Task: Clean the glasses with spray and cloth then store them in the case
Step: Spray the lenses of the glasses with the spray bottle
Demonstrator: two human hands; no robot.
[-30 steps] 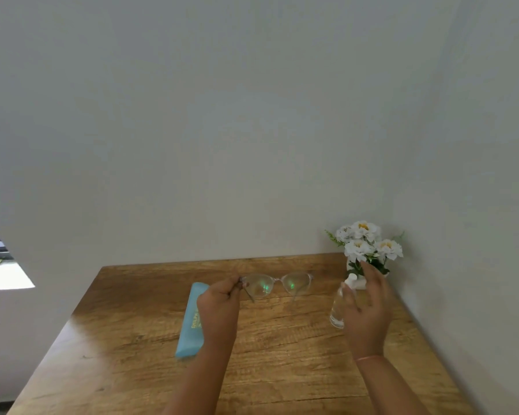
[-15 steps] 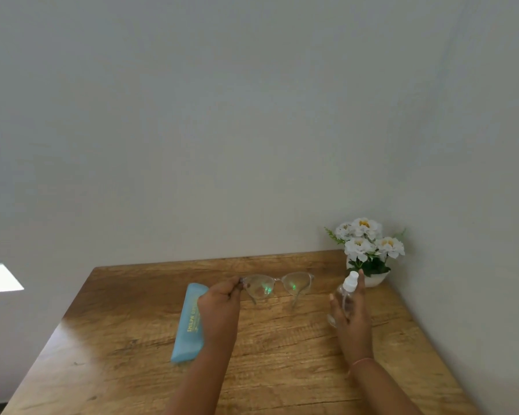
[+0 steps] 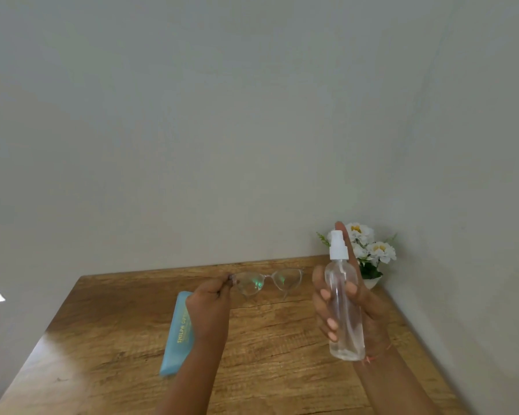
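My left hand (image 3: 212,307) pinches the left temple of the clear-framed glasses (image 3: 267,281) and holds them above the wooden table (image 3: 117,333), lenses facing me. My right hand (image 3: 346,310) grips a clear spray bottle (image 3: 345,313) with a white pump top, held upright to the right of the glasses, the index finger raised behind the nozzle. A light blue glasses case (image 3: 179,333) with yellow lettering lies on the table, partly hidden by my left forearm. No cloth is in view.
A small white pot of white flowers (image 3: 369,253) stands in the table's far right corner, behind the bottle. Walls close the table in at the back and right.
My right hand has lifted the spray bottle off the table and turned it upright nearer to me. The left hand and glasses have stayed about where they were.
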